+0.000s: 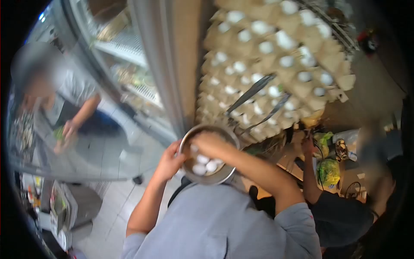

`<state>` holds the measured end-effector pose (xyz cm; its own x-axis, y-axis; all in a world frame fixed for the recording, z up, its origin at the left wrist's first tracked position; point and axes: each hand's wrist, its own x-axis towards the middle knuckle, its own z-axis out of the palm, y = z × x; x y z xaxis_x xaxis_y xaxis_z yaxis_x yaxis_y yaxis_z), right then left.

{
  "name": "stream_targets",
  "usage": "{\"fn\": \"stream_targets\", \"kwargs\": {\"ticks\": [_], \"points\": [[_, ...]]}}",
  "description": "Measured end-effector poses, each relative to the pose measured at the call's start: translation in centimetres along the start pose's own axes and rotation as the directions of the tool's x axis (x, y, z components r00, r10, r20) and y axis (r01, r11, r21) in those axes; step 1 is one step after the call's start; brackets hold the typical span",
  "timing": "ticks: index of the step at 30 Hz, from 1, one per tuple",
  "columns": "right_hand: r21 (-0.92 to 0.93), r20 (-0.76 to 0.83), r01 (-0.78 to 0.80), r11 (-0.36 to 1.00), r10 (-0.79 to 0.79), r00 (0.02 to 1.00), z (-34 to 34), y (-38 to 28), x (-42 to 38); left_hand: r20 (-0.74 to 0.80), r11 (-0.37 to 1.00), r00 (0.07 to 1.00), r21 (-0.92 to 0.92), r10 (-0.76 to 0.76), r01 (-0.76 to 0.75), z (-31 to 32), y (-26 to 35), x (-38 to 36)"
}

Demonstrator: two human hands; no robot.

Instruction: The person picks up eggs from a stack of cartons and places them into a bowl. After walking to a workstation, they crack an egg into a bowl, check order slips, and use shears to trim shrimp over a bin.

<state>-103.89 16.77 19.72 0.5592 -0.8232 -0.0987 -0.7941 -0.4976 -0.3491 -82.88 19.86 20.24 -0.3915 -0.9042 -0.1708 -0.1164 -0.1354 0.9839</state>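
My left hand (171, 160) grips the left rim of a round metal bowl (215, 178), thumb over the edge. White eggs (202, 160), several of them, lie in the bottom of the bowl. My right hand (206, 143) reaches down inside from the right, over the far side of the bowl; its fingers are blurred and hidden there. Just beyond the bowl stand cardboard egg trays (340, 82) dotted with white eggs. On the trays rest tongs (250, 93) with dark handles, their metal end close to the bowl.
A glass-fronted display case (146, 64) with shelves is at the upper left. Past the glass, a person (82, 90) holds something green. To my right, another person's arm (311, 172) reaches toward a table with green-filled plastic bags (328, 170). A grey bin (79, 203) stands lower left on the tiled floor.
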Motion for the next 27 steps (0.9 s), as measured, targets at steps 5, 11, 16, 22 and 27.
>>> {"fn": "stream_targets", "kwargs": {"ticks": [5, 11, 16, 22, 27], "points": [[0.097, 0.242, -0.094, 0.991, 0.068, 0.968, -5.3, -2.5, -2.8, 0.007, 0.981, 0.988, -0.118, -0.152, 0.152, 0.0, 0.7, -0.6], [0.092, -0.187, 0.204, 0.975, -0.184, 0.965, -31.1, -9.1, -15.2, -0.017, 0.980, 0.991, -0.150, -0.133, 0.128, 0.4, 1.5, 0.0], [-0.389, -0.749, -0.412, 0.824, -0.023, 0.662, -43.5, 1.7, -15.7, 0.019, 0.976, 0.988, -0.157, -0.152, 0.153, 0.7, 0.3, 0.8], [-0.301, -0.551, -0.372, 0.878, 0.159, 0.820, -46.5, 6.8, -14.7, 0.035, 0.976, 0.990, -0.167, -0.134, 0.138, 1.2, 0.7, 0.7], [-0.047, -0.577, -0.431, 0.901, 0.328, 0.748, -47.1, 5.9, -12.6, 0.019, 0.980, 0.995, -0.172, -0.093, 0.095, 1.5, 0.1, 0.6]]}}
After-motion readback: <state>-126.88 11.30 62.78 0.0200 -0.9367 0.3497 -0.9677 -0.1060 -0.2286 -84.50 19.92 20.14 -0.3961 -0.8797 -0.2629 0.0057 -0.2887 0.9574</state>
